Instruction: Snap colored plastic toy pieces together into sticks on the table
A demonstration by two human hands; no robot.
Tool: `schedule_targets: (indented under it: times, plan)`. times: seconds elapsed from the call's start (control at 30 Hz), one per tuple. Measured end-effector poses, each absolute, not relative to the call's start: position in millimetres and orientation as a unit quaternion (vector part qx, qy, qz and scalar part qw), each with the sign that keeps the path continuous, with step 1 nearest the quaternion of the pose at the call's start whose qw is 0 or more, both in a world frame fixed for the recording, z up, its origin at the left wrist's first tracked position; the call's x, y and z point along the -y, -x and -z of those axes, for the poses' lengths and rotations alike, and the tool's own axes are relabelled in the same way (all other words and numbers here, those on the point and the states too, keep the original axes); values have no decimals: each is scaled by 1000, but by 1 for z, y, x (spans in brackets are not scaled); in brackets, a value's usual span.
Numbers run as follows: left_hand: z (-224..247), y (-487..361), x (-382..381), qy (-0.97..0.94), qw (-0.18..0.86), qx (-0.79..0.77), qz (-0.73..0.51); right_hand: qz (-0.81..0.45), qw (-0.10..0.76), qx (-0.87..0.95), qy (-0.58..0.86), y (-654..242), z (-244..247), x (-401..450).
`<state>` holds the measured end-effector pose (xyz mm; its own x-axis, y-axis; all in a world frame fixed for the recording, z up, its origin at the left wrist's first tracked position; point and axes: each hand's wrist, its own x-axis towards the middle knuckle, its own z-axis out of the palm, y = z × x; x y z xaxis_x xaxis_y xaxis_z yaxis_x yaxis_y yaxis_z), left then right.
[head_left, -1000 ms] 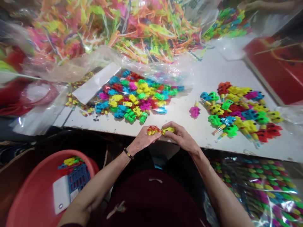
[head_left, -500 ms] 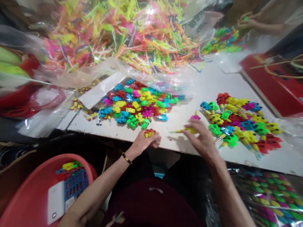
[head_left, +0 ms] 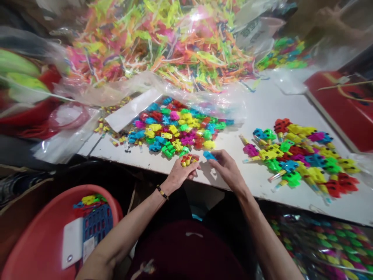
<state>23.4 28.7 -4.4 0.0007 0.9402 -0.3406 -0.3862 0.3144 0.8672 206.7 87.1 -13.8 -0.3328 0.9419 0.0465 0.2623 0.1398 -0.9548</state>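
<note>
The left hand (head_left: 181,173) is curled around a small bunch of yellow-and-red tubes (head_left: 188,160), their ends showing above the fingers. Just beside it, the right hand (head_left: 229,168) pinches a blue toy car (head_left: 210,156) between thumb and fingers, above the near edge of the white worktop (head_left: 262,101).

Just beyond the hands lies a loose heap of toy cars (head_left: 171,132) in blue, green, yellow, red and pink. A white strip (head_left: 132,109) separates part of it from more small tubes on its left. To the right is a second pile of cars (head_left: 294,151), several with tubes attached.

Behind the heap, an open clear bag (head_left: 140,83) spills over with tangled neon strands (head_left: 163,46). Below the worktop, at left, a red basin (head_left: 32,229) contains a blue slotted piece (head_left: 97,225), a white slab (head_left: 72,241) and some coloured pieces (head_left: 89,200). At lower right, clear packaging (head_left: 335,249) holds rows of multicoloured items, too blurred to identify.
</note>
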Motion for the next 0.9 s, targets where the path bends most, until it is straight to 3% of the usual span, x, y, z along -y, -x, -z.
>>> schedule_targets:
  times: [0.07,0.23,0.4,0.57,0.73,0.9]
  plan:
    - [4,-26,-28,-285,654,-489,-502,-532,354,643,422,-214,9,-72]
    - [4,-33,-27,-338,649,-490,-474,-493,339,687,411,-211,8,-57]
    - [8,-32,-26,-339,654,-480,-476,-558,342,633,413,-213,6,-60]
    - [7,-32,-25,-330,664,-470,-479,-625,372,557,401,-219,4,-56]
    - [2,-36,-25,-335,665,-473,-471,-685,456,381,421,-217,8,-52]
    - [9,-39,-22,-344,662,-479,-462,-712,465,343,398,-208,9,-47]
